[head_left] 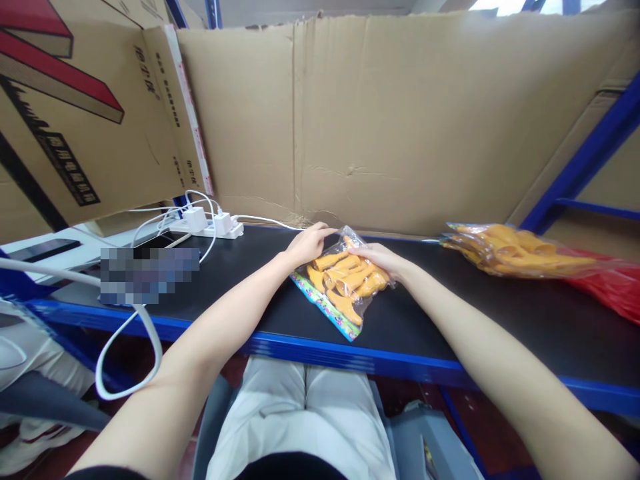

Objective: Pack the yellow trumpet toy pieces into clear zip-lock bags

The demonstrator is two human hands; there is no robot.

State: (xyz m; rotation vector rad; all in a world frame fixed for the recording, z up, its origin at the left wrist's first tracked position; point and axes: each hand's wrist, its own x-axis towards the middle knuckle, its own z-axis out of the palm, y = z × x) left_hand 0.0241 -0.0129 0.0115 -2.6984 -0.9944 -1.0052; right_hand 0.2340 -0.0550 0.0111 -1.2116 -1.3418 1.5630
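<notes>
A clear plastic bag (354,308) with a colourful printed strip along its near edge lies tilted on the black tabletop. Inside it are several orange-yellow, hollow-ended pieces (345,273) whose kind I cannot make out. At the bag's far left edge, my left hand (309,244) rests with its index finger stretched out; its other fingers are partly hidden. My right hand (381,257) grips the bag's far right side, fingers reaching over the plastic near the top corner.
More bagged orange pieces (510,250) lie at the right, beside red plastic (613,283). A white power strip (207,228) with chargers and cables stands at the left, near a blurred-out object (150,275). A cardboard wall (350,120) closes the back; a blue shelf edge (350,353) runs in front.
</notes>
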